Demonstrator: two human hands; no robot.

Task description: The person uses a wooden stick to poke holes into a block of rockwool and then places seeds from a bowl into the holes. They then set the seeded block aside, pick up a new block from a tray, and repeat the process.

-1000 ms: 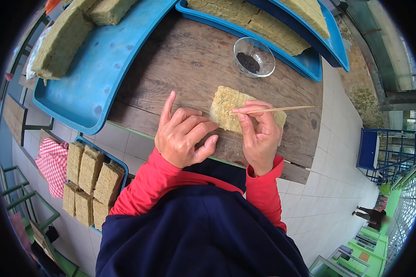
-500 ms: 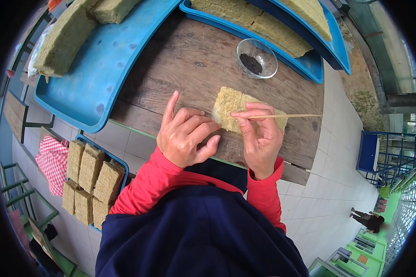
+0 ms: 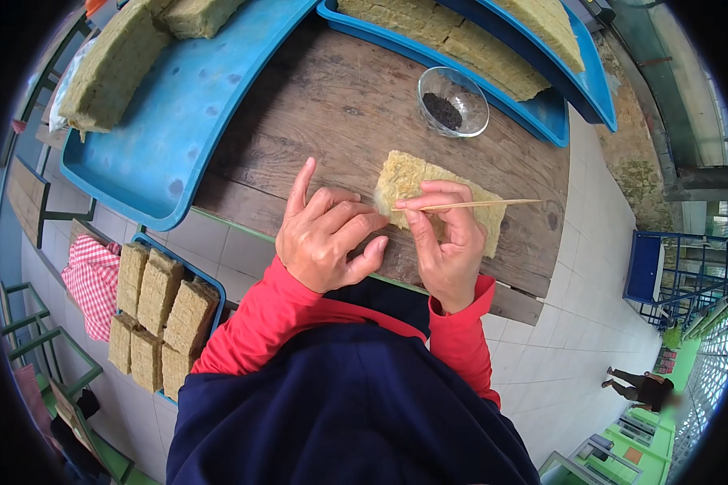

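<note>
My right hand (image 3: pixel 453 250) pinches a thin wooden skewer (image 3: pixel 501 203) between thumb and fingers, over a yellowish slab of rockwool (image 3: pixel 408 172) on the wooden table. The skewer's left tip points toward my left hand (image 3: pixel 325 234), near the slab's left edge. On that left hand the little finger is raised and stretched out, the other fingers are bent, and the thumb stands apart; I see nothing held there. Beyond the slab stands a clear glass bowl (image 3: pixel 476 111) with small black grains (image 3: pixel 442 111) that look like seeds.
A large blue tray (image 3: pixel 178 121) with rockwool blocks (image 3: pixel 113 77) lies at left. More blue trays (image 3: pixel 554 121) holding rockwool sit at the far right of the table (image 3: pixel 299 105). Lower left, another tray holds several upright blocks (image 3: pixel 160 291). A person (image 3: pixel 643 390) is in the distance.
My right hand has shifted slightly left and down with the skewer, whose right end has drawn back leftward. My left hand has stayed almost still.
</note>
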